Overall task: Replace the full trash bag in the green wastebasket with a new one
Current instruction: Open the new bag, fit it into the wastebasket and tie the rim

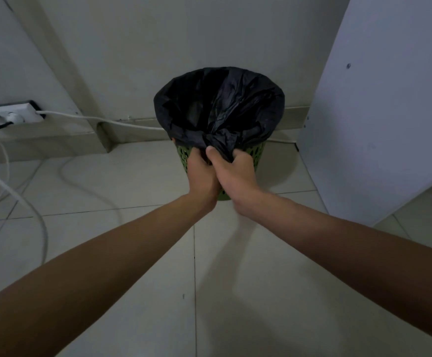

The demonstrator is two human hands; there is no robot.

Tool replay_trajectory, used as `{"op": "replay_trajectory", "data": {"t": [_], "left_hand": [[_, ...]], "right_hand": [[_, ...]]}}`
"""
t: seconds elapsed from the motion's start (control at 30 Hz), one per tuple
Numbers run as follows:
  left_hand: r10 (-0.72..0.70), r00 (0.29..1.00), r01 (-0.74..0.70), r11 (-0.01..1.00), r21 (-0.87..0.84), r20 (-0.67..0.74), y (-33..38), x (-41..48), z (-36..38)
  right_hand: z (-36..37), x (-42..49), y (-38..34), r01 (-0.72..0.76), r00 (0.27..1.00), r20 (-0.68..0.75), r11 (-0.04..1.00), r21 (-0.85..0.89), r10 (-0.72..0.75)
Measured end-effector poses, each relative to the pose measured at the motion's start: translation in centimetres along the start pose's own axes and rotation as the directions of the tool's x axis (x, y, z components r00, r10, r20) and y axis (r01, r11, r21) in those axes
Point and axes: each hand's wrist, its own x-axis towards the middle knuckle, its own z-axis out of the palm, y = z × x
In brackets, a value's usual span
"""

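Note:
A green perforated wastebasket (257,152) stands on the tiled floor against the wall. A black trash bag (218,104) lines it, its top folded over the rim and its mouth open. At the near side of the rim the bag's edge is bunched into a wad. My left hand (201,173) and my right hand (233,171) sit side by side against the basket's front, both closed on that bunched black plastic. Whatever is inside the bag stays hidden in the dark.
A white power strip (11,115) with a plug lies by the left wall, and white cables (101,119) run along the skirting and loop over the floor at left. A white panel (379,112) leans at the right, close to the basket.

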Motion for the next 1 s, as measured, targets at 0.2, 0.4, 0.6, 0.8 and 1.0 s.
{"op": "replay_trajectory", "data": {"t": [0.2,0.4,0.6,0.8,1.0], "left_hand": [[0.169,0.985,-0.158,0.959,0.237,-0.025,-1.2,0.1,-0.4],[0.201,0.974,-0.227,0.895,0.383,0.107,-1.0,0.3,-2.0],[-0.011,0.997,0.024,0.984,0.177,-0.073,0.5,1.0,-1.8],[-0.305,0.952,0.304,0.952,0.037,0.01,0.8,1.8,-0.9],[-0.46,0.801,0.491,0.871,0.019,0.383,2.2,2.2,-2.5]], "right_hand": [[-0.1,1.4,0.2,0.028,0.998,-0.043,0.99,-0.136,-0.034],[-1.1,1.8,0.6,0.054,0.999,0.005,0.988,-0.142,-0.054],[-1.0,1.2,1.4,0.123,0.992,0.029,0.984,-0.131,-0.12],[-0.6,0.4,2.0,0.249,0.964,0.157,0.934,-0.255,-0.214],[-1.5,0.3,2.5,0.312,0.937,0.259,0.895,-0.318,-0.235]]}}
